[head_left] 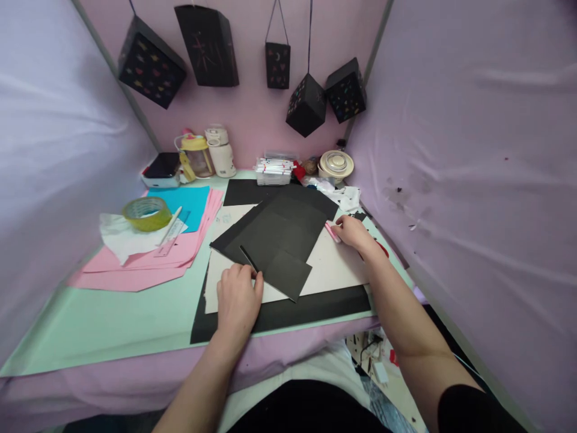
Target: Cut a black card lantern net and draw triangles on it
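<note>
My left hand (238, 297) rests near the front of the desk, its fingers closed on the end of a narrow black paper strip (249, 258). Beside it a small black paper square (288, 273) overlaps larger black sheets (288, 219). To the right, my right hand (354, 233) has its fingers bent around a slim pink object (332, 232), whose exact kind I cannot make out. It is low over a white board (340, 261), under which another black sheet (311, 310) shows along the front.
Pink paper sheets (135, 278), a blue sheet (198, 207), a roll of tape (146, 213) and a white pen (171, 224) lie left. Bottles (222, 153), a box of markers (274, 171) and a lidded bowl (336, 163) stand behind. Black paper boxes (306, 105) hang above.
</note>
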Demonstrator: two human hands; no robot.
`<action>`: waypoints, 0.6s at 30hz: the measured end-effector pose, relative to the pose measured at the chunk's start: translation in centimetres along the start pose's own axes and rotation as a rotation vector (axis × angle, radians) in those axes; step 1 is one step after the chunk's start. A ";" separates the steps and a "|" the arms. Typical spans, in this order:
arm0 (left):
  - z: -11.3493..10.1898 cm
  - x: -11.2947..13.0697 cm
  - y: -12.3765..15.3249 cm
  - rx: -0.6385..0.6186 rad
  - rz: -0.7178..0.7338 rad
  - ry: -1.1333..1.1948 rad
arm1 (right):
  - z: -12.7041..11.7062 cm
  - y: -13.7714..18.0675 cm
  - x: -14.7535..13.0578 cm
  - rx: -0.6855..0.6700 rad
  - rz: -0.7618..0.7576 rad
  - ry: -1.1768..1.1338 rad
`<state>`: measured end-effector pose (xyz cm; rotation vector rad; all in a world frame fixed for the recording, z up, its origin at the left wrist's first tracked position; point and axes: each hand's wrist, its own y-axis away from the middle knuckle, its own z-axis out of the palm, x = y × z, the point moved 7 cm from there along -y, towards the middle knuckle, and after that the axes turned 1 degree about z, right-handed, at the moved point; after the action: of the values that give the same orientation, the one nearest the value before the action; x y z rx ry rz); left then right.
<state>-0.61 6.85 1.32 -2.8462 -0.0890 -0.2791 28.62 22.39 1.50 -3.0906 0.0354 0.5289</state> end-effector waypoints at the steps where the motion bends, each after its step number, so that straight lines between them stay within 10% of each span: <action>1: 0.0 0.0 0.0 0.003 0.002 0.000 | 0.1 0.0 -0.4 -0.011 -0.005 0.013; 6: 0.2 -0.1 -0.1 0.007 0.026 0.001 | 0.1 0.7 -1.5 -0.107 -0.019 0.115; 14: 0.2 -4.0 -3.6 -0.079 0.089 0.111 | -4.5 6.8 4.5 -0.141 0.090 0.196; 18: -0.2 -4.6 -3.6 -0.064 0.033 0.275 | -5.2 7.7 1.1 0.000 -0.129 0.010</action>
<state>-5.43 10.08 1.58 -2.8364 0.0237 -0.6726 31.17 14.64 6.06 -3.0681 -0.1624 0.5087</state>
